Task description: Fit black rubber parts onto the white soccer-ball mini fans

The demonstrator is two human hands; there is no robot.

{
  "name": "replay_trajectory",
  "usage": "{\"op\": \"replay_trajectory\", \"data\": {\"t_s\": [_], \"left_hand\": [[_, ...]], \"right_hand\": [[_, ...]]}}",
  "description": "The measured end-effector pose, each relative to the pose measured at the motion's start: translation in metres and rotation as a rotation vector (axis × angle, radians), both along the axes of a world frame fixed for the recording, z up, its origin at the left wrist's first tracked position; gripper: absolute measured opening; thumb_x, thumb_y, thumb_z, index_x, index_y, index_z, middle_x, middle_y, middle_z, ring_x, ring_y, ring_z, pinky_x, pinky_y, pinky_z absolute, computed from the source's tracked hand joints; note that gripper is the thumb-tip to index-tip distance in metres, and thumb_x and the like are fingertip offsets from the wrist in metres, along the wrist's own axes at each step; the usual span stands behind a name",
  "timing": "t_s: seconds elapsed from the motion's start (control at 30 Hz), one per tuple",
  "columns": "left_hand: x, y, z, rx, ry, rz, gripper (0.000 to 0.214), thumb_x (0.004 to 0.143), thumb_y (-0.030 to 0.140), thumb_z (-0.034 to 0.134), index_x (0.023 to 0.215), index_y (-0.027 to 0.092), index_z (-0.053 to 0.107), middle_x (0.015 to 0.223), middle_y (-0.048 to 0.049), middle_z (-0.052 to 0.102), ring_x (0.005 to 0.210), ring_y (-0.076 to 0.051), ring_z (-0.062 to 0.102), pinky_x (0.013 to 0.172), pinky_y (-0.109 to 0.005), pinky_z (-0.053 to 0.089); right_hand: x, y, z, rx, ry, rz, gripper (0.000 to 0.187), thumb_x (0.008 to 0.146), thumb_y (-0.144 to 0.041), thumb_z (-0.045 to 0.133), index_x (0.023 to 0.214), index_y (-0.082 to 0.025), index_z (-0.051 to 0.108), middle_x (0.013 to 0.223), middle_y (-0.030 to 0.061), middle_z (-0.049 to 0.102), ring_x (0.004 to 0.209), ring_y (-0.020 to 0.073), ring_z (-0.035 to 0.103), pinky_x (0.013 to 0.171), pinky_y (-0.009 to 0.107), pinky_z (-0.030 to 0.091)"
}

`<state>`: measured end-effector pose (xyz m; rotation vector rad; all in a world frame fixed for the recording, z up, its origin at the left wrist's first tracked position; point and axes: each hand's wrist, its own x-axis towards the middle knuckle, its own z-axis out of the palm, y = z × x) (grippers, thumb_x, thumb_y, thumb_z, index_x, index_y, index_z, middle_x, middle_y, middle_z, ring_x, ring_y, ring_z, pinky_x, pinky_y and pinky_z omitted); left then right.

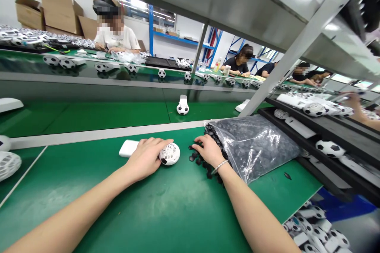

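Near the right edge of the green bench (178,209), a single dark piece (287,175) lies apart. Toward the middle of the far edge, the left hand (147,157) grasps a white unit (171,153), which has an openwork ball head and a flat handle (127,148); one black patch (164,161) is visible in the lattice. The right hand (210,151) is curled over loose black pieces (194,157); whether its fingers grip one cannot be determined. The pieces lie at the mouth of a clear plastic bag (258,142) near the far right corner. Beyond the far edge, a black-and-white ball unit (183,107) lies on a green belt (124,114).
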<state>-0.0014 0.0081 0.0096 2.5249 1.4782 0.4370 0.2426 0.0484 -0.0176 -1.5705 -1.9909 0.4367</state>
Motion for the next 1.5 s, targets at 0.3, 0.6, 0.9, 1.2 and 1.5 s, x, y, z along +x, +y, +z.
{"op": "replay_trajectory", "data": {"t_s": [0.3, 0.6, 0.9, 1.2, 1.5], "left_hand": [[0.0, 0.001, -0.004, 0.0, -0.02, -0.017, 0.067, 0.064, 0.003, 0.038, 0.127, 0.026, 0.04, 0.099, -0.0043, 0.058, 0.096, -0.024, 0.046, 0.092, -0.041, 0.031], [-0.005, 0.005, -0.007, -0.033, -0.072, -0.049, 0.066, 0.067, 0.003, 0.038, 0.127, 0.031, 0.04, 0.107, -0.0023, 0.058, 0.102, -0.021, 0.047, 0.099, -0.044, 0.025], [-0.004, 0.005, -0.008, -0.059, -0.082, -0.016, 0.062, 0.069, 0.004, 0.037, 0.125, 0.031, 0.042, 0.116, -0.002, 0.054, 0.115, -0.022, 0.039, 0.104, -0.048, 0.017], [0.0, 0.001, -0.006, -0.12, -0.126, -0.014, 0.077, 0.059, 0.055, 0.064, 0.127, 0.026, 0.039, 0.123, -0.0052, 0.05, 0.12, -0.032, 0.033, 0.103, -0.055, 0.008], [0.009, -0.004, -0.005, -0.083, -0.155, 0.061, 0.06, 0.068, 0.058, 0.055, 0.119, 0.027, 0.047, 0.117, -0.0028, 0.055, 0.119, -0.033, 0.034, 0.103, -0.055, 0.01]], "right_hand": [[-0.011, -0.01, 0.01, -0.016, 0.038, 0.122, 0.005, 0.077, -0.019, 0.054, 0.081, -0.02, 0.057, 0.068, -0.0023, 0.056, 0.063, 0.0115, 0.053, 0.062, 0.024, 0.042], [-0.029, -0.029, 0.025, -0.296, 0.489, 0.286, 0.02, 0.074, -0.025, 0.059, 0.092, -0.017, 0.06, 0.072, -0.0004, 0.058, 0.061, 0.0108, 0.055, 0.054, 0.023, 0.047], [-0.036, -0.04, 0.03, 0.011, 0.353, 0.348, 0.012, 0.078, -0.025, 0.06, 0.088, -0.022, 0.064, 0.079, 0.0003, 0.065, 0.071, 0.0136, 0.059, 0.067, 0.027, 0.048], [-0.048, -0.049, 0.026, 0.229, 0.101, 0.641, 0.026, 0.086, -0.015, 0.042, 0.096, -0.027, 0.063, 0.091, 0.0032, 0.062, 0.085, 0.0178, 0.05, 0.077, 0.035, 0.044], [-0.054, -0.046, 0.016, 0.039, 0.352, 0.391, 0.029, 0.076, -0.018, 0.059, 0.103, -0.024, 0.054, 0.119, 0.0061, 0.047, 0.112, 0.0193, 0.043, 0.082, 0.032, 0.044]]}}
